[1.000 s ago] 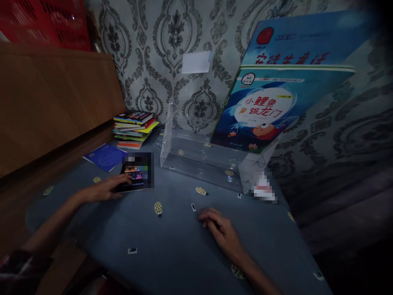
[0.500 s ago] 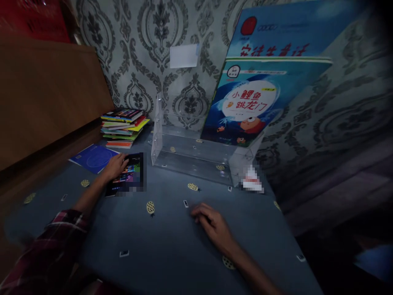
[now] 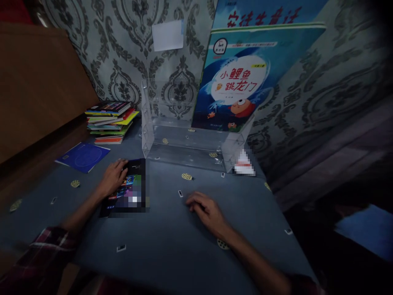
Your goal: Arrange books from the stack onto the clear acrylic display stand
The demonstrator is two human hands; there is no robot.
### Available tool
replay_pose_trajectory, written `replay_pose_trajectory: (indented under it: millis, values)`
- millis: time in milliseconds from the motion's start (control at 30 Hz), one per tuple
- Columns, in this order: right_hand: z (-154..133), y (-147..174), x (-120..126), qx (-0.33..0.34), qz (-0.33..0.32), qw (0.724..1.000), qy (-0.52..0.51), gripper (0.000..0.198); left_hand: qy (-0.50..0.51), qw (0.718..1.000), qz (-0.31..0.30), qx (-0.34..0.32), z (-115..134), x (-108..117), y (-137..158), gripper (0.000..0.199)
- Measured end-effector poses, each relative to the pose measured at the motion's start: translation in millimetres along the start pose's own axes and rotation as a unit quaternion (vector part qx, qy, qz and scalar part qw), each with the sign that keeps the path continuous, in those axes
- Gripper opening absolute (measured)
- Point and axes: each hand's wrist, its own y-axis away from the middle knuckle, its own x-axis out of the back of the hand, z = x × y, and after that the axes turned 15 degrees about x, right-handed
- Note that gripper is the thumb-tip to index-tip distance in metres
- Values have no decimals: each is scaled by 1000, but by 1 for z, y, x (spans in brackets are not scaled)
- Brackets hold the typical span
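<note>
My left hand (image 3: 115, 177) lies over the upper left edge of a dark book (image 3: 123, 182) with small colourful pictures on its cover. Its fingers rest on the cover; the thumb is hidden. The book's right and lower part is blurred by pixels. To my right, my right hand (image 3: 206, 211) is held low over the table, fingers loosely bent and the thumb apart, with nothing in it. A flat blue booklet (image 3: 84, 157) lies beyond my left hand. Behind it is a stack of books (image 3: 109, 123).
A clear plastic stepped stand (image 3: 187, 153) stands against the patterned wall. A blue picture book (image 3: 227, 90) leans upright on it, with another book (image 3: 260, 14) behind. A pixelated white object (image 3: 245, 164) sits right of the stand. The table (image 3: 172, 246) has a grey-blue cover.
The dark book has slid toward me and slightly right across the table with my left hand on it. My right hand keeps its shape. The view has shifted a little.
</note>
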Motion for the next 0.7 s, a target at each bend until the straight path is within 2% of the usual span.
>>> replay_pose_trajectory:
  millis: [100,400,567,700]
  values:
    - [-3,-1,1,-3,0,1000,-2,28,14,1000,4,-3,11,0,12,47]
    - [-3,-1,-2,-5,4,1000,3,28,49,997,-39,-39,58,-3,49,46]
    - [-5,0,-3,-2,13,1000,3,28,78,993,-59,-60,81,-10,55,45]
    - [-8,1,-3,1,48,998,39,25,116,988,-73,-67,102,-18,58,44]
